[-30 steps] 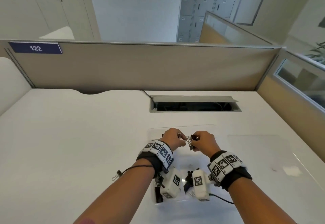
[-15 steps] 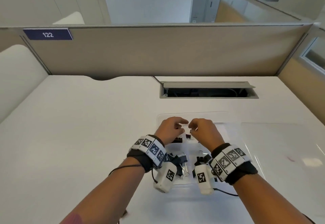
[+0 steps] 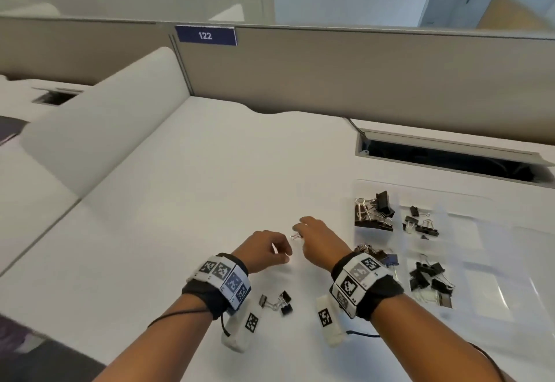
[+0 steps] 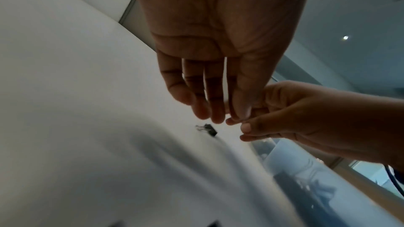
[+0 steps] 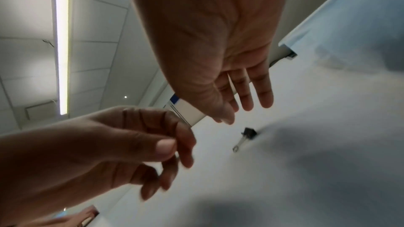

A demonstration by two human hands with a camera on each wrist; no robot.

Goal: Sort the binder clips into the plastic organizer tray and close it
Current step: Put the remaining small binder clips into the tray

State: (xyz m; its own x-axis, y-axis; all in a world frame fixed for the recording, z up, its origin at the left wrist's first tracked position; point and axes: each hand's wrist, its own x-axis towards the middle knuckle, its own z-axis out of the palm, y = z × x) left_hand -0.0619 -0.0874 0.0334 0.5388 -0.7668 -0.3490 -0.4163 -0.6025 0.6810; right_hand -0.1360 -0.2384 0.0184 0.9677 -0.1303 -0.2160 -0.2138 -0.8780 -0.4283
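Since half a second ago both hands have come away from the plastic organizer tray [image 3: 379, 186] and now hover over bare white desk [image 3: 186, 207] to its left, the view having swung leftward with them. From the head camera, the left hand [image 3: 264, 250] floats palm-down with fingers loosely curled and holds nothing. Just beside it, the right hand [image 3: 318, 239] reaches toward a small binder clip [image 3: 295, 236] whose wire loop peeks out at its fingertips. The clear tray lies open on the desk to the right of both hands, with black clips heaped in four compartments. Nearer the person, two loose clips [image 3: 277, 302] rest on the desk between the wrists. A blue sign reading 122 [image 3: 205, 35] sits on the beige partition behind. From the left wrist camera, the left hand [image 4: 218, 44] shows straight, relaxed fingers [image 4: 215, 108] pointing down, empty; the right hand [image 4: 290, 118] sits just beside them with thumb and fingers drawn together, and a small black clip [image 4: 208, 129] lies on the desk below. From the right wrist camera, the right hand [image 5: 218, 40] has loose, extended fingers [image 5: 263, 92], apart from the clip [image 5: 245, 136] lying on the desk beneath, so it grips nothing. The left hand [image 5: 104, 146] curls loosely, empty.
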